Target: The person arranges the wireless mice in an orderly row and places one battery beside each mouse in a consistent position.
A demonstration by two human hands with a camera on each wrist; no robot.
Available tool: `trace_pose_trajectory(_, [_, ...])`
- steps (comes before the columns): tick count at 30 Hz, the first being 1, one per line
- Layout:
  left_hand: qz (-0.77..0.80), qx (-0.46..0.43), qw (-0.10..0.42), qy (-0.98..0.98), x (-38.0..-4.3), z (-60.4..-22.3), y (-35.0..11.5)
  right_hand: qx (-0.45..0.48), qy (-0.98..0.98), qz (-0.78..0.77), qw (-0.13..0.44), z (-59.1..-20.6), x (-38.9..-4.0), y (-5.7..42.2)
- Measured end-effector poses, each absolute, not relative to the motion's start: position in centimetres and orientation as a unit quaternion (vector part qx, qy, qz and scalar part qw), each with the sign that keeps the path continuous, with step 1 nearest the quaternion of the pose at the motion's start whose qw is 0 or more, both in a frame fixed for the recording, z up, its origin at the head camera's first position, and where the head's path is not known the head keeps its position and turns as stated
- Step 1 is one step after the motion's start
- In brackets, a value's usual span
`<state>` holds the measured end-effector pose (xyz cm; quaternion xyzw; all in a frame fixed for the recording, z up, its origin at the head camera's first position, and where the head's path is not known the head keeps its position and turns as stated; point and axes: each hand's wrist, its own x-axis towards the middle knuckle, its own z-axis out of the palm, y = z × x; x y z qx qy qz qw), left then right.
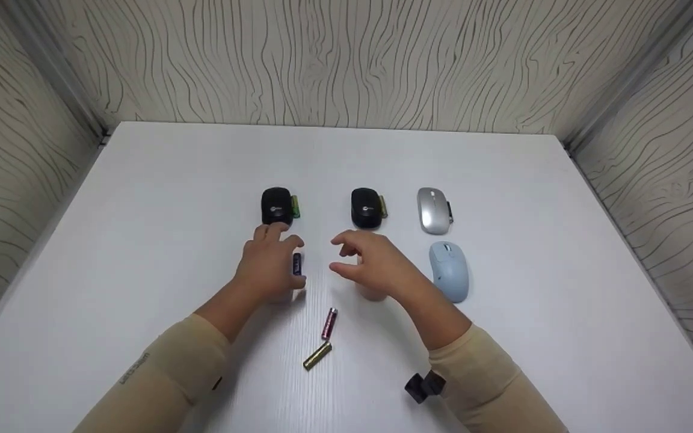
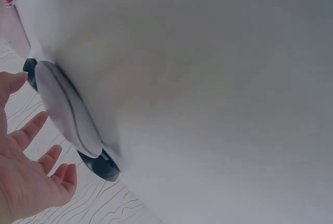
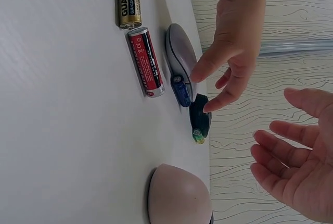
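My left hand (image 1: 268, 261) hovers over a pale grey mouse (image 2: 67, 109), its fingers loosely bent and nothing between them. In the head view that hand hides most of the mouse. A blue battery (image 3: 181, 91) lies against the mouse's side. To the right, my right hand (image 1: 376, 264) is above a pale pink mouse (image 3: 179, 195), fingers relaxed and parted from the thumb. Nearer the front, between the forearms, lie a red battery (image 1: 329, 323) and a gold-and-black battery (image 1: 317, 356), almost end to end.
Behind the hands sit a black mouse (image 1: 277, 204) with a green battery (image 1: 295, 206) and another black mouse (image 1: 366, 208) with a yellow-green battery (image 1: 384, 206). On the right are a silver mouse (image 1: 434, 210) and a light blue mouse (image 1: 449, 270). Patterned panels border the white table (image 1: 202, 162).
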<state>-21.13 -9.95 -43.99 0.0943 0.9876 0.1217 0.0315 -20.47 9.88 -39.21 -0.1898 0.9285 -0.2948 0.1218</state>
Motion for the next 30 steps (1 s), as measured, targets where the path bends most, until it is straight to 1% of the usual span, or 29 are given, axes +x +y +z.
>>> trace_pose_trajectory(6, [0.171,0.088,0.031,0.981,-20.4,-42.7,-9.5,-0.194,0.932,-0.277,0.132,-39.4,-19.9,10.3])
trace_pose_trajectory(13, [0.24,0.087,0.053,0.966,-19.4,-41.6,-9.0,-0.222,0.93,-0.254,0.143,-40.3,-18.7,10.2])
trace_pose_trajectory(18, [0.26,0.089,0.06,0.96,-19.0,-41.1,-8.8,-0.243,0.936,-0.203,0.156,-41.2,-17.5,9.7])
trace_pose_trajectory(26, [0.274,0.085,0.059,0.956,-18.6,-40.8,-8.9,-0.271,0.945,-0.117,0.14,-42.9,-16.4,8.6])
trace_pose_trajectory(30, [0.283,0.088,0.057,0.953,-18.5,-41.0,-9.0,-0.289,0.942,-0.102,0.135,-43.4,-16.2,8.1])
